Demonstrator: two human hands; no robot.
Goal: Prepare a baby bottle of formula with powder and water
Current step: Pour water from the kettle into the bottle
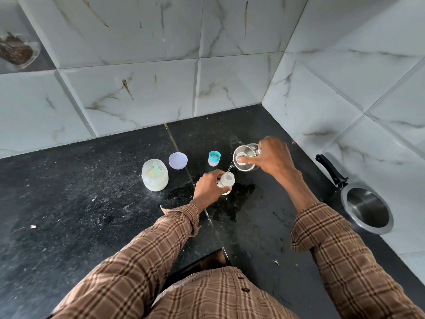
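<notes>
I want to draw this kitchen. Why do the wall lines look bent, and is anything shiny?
Head view: the wide-angle lens bows the wall tiles toward the edges; light glints off the steel cup and the pan; the wet patch on the counter shines faintly; nothing looks badly blurred.

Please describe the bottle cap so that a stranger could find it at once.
Look at the black counter below the tiled wall. The bottle cap stands upright between the flat lilac lid and the steel cup. Only it has a teal ring.
</notes>
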